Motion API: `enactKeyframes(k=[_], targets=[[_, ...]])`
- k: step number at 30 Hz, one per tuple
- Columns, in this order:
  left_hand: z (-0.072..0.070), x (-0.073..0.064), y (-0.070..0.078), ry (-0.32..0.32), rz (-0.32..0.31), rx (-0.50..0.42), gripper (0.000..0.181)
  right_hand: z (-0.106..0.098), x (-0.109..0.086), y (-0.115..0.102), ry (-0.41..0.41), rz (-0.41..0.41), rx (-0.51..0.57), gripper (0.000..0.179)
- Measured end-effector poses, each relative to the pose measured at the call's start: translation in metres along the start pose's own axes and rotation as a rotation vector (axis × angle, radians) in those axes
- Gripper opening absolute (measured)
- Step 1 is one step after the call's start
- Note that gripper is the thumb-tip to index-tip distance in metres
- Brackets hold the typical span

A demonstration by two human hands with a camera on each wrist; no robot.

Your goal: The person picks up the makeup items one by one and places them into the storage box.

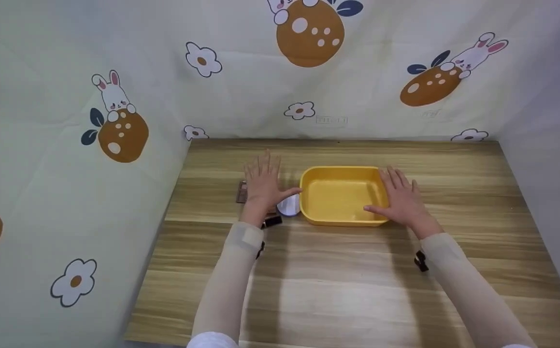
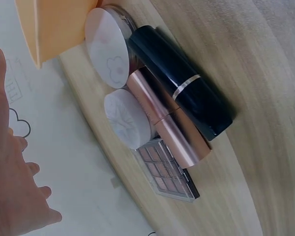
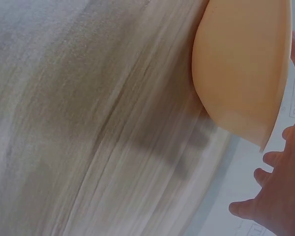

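A yellow plastic basin (image 1: pixel 333 198) stands on the table between both hands, its inside bare. With fingers spread, my left hand (image 1: pixel 263 187) hovers over a group of cosmetics at the basin's left, its thumb reaching toward the left rim. In the left wrist view lie a black lipstick tube (image 2: pixel 182 81), a rose-gold tube (image 2: pixel 169 118), a white-lidded compact (image 2: pixel 108 46), a white embossed round piece (image 2: pixel 129 119) and an eyeshadow palette (image 2: pixel 162 169). My right hand (image 1: pixel 402 199), fingers straight, is at the basin's right end, its thumb over the rim. Neither hand grips anything.
The wood-grain table (image 1: pixel 342 285) meets a printed cloth wall (image 1: pixel 241 96) along its back edge. More cloth hangs at the left and right sides. Black pieces of the wrist gear (image 1: pixel 421 261) show beside the forearms.
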State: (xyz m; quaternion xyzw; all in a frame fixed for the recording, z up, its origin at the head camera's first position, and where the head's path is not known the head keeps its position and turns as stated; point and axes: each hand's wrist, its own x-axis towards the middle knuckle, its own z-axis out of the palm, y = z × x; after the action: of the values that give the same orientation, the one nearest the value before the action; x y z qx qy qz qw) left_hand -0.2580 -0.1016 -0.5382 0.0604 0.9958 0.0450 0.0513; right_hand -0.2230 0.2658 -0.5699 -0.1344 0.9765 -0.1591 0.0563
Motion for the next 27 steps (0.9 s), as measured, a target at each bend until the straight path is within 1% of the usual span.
enactKeyframes(k=[7, 16, 27], targets=[[0.001, -0.001, -0.002, -0.016, -0.007, -0.056, 0.114, 0.005, 0.001, 0.001, -0.010, -0.004, 0.000, 0.116], [0.007, -0.003, -0.007, -0.030, -0.020, -0.014, 0.117, 0.012, -0.002, 0.002, -0.011, -0.009, 0.027, 0.117], [0.009, -0.004, -0.015, -0.026, -0.042, -0.031, 0.114, 0.013, -0.003, 0.000, -0.048, 0.001, 0.014, 0.114]])
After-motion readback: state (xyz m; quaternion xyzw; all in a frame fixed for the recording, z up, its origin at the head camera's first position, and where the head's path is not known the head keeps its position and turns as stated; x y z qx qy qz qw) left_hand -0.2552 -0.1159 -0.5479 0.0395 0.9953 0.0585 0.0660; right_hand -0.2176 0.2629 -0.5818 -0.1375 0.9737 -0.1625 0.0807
